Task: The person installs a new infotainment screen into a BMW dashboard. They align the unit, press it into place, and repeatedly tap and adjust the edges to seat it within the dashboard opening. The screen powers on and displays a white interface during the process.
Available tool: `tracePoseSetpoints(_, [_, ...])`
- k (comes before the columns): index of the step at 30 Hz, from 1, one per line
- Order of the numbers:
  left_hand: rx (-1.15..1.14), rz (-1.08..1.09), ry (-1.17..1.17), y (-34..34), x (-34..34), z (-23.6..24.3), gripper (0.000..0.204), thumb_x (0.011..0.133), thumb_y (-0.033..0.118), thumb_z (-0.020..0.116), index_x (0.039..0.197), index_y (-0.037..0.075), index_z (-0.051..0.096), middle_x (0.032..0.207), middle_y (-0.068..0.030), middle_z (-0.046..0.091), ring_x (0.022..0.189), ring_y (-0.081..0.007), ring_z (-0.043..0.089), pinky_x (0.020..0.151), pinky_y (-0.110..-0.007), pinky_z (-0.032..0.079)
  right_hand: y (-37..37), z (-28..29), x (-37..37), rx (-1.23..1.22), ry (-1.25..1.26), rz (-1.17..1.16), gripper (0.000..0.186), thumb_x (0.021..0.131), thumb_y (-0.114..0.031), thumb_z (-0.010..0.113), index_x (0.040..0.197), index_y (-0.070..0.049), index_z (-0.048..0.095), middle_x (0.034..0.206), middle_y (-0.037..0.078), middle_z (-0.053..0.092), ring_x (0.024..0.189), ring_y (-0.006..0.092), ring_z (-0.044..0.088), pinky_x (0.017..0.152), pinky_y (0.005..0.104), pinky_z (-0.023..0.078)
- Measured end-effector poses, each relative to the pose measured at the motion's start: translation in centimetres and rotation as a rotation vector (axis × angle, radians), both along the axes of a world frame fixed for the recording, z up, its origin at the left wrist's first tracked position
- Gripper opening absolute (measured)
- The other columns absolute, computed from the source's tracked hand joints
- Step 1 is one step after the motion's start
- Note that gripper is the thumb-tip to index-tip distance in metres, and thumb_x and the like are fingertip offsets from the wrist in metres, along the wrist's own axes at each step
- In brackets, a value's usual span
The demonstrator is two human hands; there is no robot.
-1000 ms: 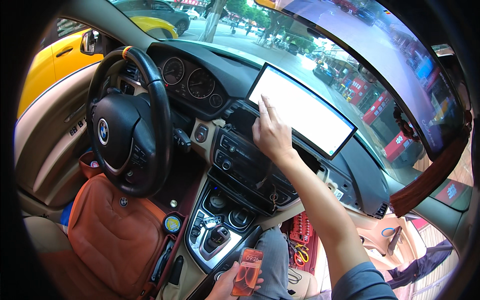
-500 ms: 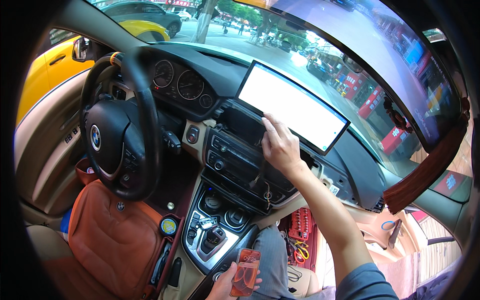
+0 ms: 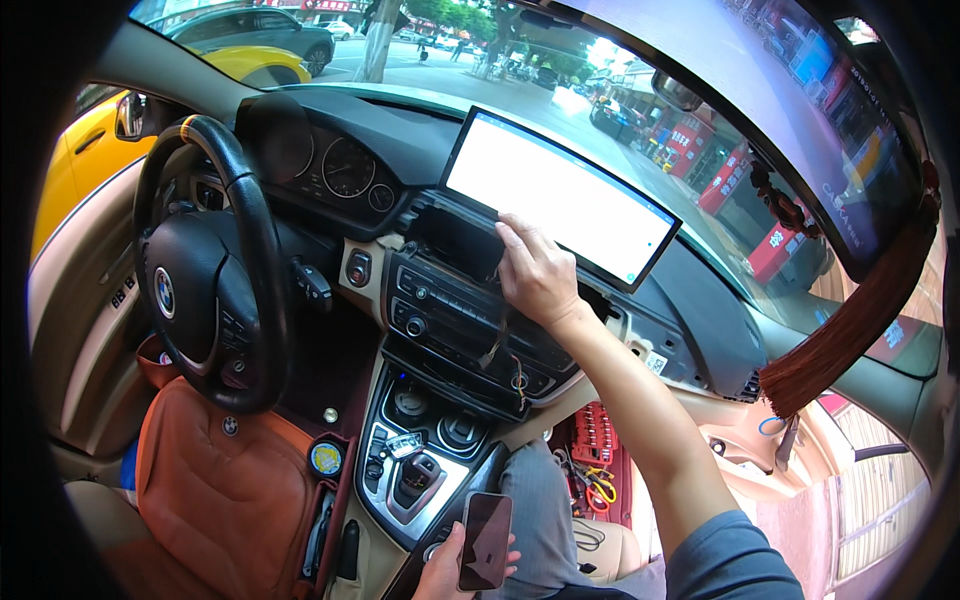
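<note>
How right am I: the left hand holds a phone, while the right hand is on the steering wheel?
Not quite: the right hand isn't on the steering wheel. The head view shows its fingertips at the lower edge of the wide white screen. The left hand does hold a phone.

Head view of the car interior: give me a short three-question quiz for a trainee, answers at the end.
1. The right hand is at which edge of the dashboard screen? A) upper B) lower C) right
2. Which hand holds the smartphone?
3. True or false: the steering wheel is left of the dashboard screen.

Key: 1. B; 2. left hand; 3. true.
</note>
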State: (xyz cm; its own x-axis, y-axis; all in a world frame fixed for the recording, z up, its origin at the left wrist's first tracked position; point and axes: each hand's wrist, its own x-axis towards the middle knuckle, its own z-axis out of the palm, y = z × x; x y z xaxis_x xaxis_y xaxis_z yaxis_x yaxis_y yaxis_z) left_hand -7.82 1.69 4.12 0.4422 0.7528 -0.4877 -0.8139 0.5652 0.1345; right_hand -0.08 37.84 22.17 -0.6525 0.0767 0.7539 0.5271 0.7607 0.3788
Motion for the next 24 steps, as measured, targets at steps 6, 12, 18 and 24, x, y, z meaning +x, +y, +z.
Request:
tracePoseSetpoints(6, [0.024, -0.028, -0.020, 0.3, -0.4, -0.6, 0.063, 0.110, 0.049, 0.044, 0.145, -0.003, 0.051, 0.123, -0.0171, 0.067, 0.104, -0.0264, 0.067, 0.089, -0.040, 0.056, 0.0, 0.0, 0.0, 0.002, -0.022, -0.046, 0.042, 0.077, 0.000, 0.067, 0.119, 0.003, 0.067, 0.126, 0.017, 0.068, 0.106, 0.0299, 0.072, 0.079, 0.0352, 0.062])
tracePoseSetpoints(12, [0.070, -0.042, 0.008, 0.0, -0.2, -0.9, 0.066, 0.110, 0.053, 0.040, 0.142, -0.003, 0.055, 0.126, -0.0203, 0.068, 0.102, -0.0338, 0.071, 0.084, -0.045, 0.061, -0.3, 0.2, -0.2, 0.016, -0.014, -0.048, 0.036, 0.080, 0.003, 0.066, 0.115, 0.003, 0.067, 0.121, 0.017, 0.070, 0.102, 0.0307, 0.073, 0.077, 0.0357, 0.062])
tracePoseSetpoints(18, [0.075, -0.039, 0.001, -0.1, -0.3, -0.9, 0.067, 0.109, 0.053, 0.040, 0.142, -0.003, 0.055, 0.126, -0.0212, 0.068, 0.102, -0.0341, 0.071, 0.084, -0.045, 0.061, -1.6, 0.0, 0.2, -0.091, 0.076, 0.038, 0.036, 0.080, 0.008, 0.064, 0.116, 0.003, 0.067, 0.119, 0.018, 0.071, 0.098, 0.0326, 0.073, 0.079, 0.0379, 0.061])
tracePoseSetpoints(24, [0.054, -0.026, 0.015, -0.2, -0.2, -0.8, 0.068, 0.109, 0.053, 0.040, 0.140, -0.005, 0.055, 0.125, -0.0216, 0.068, 0.102, -0.0347, 0.072, 0.083, -0.045, 0.062, -4.6, 0.0, 5.9, -0.027, 0.244, -0.036, 0.041, 0.081, 0.006, 0.063, 0.123, 0.004, 0.065, 0.115, 0.021, 0.069, 0.095, 0.0360, 0.065, 0.087, 0.0416, 0.053])
